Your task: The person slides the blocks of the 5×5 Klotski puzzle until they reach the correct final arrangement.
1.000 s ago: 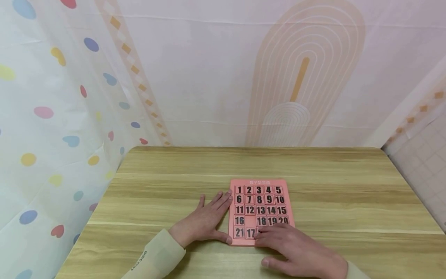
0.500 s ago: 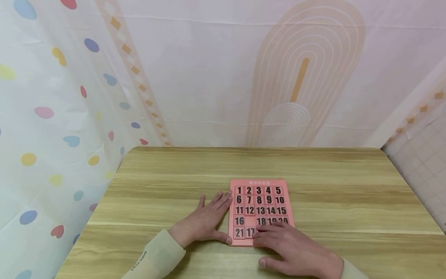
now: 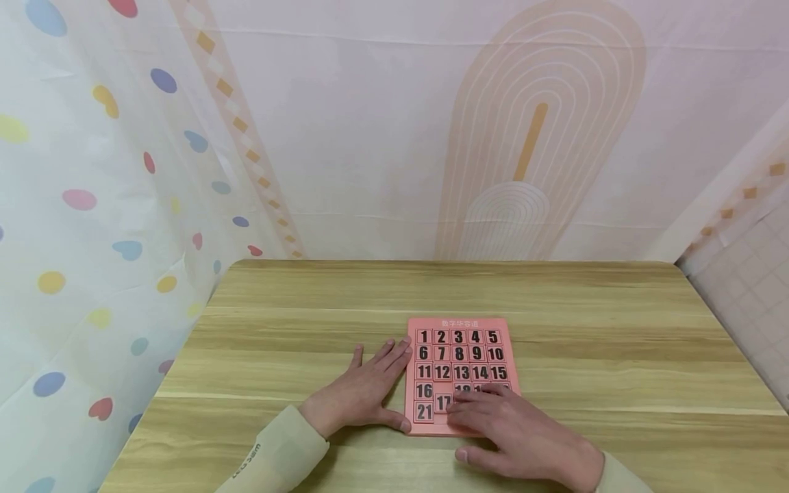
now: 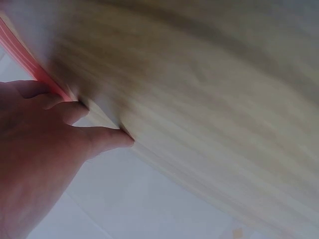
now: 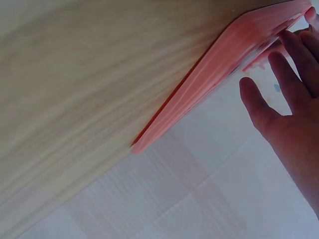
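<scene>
A pink number sliding puzzle (image 3: 425, 322) lies flat on the wooden table, its tiles running in rows from 1 at the top left. The 17 tile (image 3: 443, 402) sits partway between the bottom row and the gap above it, left of the 18. My right hand (image 3: 514, 428) reaches over the lower right of the puzzle, index fingertip at the 17 tile's right edge, covering several bottom tiles. Along the puzzle's left edge rests my left hand (image 3: 364, 392), fingers spread and thumb at the lower left corner. The left wrist view shows its fingers beside the pink edge (image 4: 27, 59).
The wooden table (image 3: 296, 294) extends around the puzzle on all sides. Behind it hangs a pale patterned cloth (image 3: 357, 137), with a dotted cloth (image 3: 123, 205) at the left.
The 17 tile has slid up from the bottom row toward the gap above. My right hand has shifted slightly left and upward with it; the left hand has stayed put.
</scene>
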{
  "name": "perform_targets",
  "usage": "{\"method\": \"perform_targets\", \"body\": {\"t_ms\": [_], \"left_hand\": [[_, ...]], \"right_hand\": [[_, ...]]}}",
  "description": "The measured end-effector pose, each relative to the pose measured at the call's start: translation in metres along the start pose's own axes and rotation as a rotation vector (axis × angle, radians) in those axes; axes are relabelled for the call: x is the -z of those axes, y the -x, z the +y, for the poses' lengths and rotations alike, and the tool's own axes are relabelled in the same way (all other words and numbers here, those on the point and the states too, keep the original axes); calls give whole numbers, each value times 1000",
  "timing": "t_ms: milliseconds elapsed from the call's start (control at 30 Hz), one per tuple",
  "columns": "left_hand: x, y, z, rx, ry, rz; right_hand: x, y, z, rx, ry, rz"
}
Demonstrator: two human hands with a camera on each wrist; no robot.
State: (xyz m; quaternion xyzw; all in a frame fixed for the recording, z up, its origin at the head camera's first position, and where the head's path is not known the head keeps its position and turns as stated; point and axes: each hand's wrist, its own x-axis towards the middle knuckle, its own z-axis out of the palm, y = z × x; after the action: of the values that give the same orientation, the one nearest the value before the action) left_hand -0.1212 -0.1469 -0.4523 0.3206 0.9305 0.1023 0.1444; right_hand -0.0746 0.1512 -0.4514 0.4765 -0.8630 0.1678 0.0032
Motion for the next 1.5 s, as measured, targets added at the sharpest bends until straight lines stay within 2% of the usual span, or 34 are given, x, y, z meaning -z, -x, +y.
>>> {"method": "perform_targets", "body": {"t_ms": [433, 733, 1100, 1333, 1500], "left_hand": [[-2, -1, -1, -5, -1, 1], [-2, -1, -1, -2, 1, -3], [-1, -1, -1, 1, -1, -7], [-2, -1, -1, -4, -1, -3], [-2, -1, -1, -2, -5, -8]], "right_hand": [[-1, -3, 3, -15, 3, 37], [1, -7, 5, -53, -17, 12], [1, -10, 7, -63, -39, 31], [0, -7, 8, -50, -24, 41], [1, -1, 9, -3, 21, 87]]}}
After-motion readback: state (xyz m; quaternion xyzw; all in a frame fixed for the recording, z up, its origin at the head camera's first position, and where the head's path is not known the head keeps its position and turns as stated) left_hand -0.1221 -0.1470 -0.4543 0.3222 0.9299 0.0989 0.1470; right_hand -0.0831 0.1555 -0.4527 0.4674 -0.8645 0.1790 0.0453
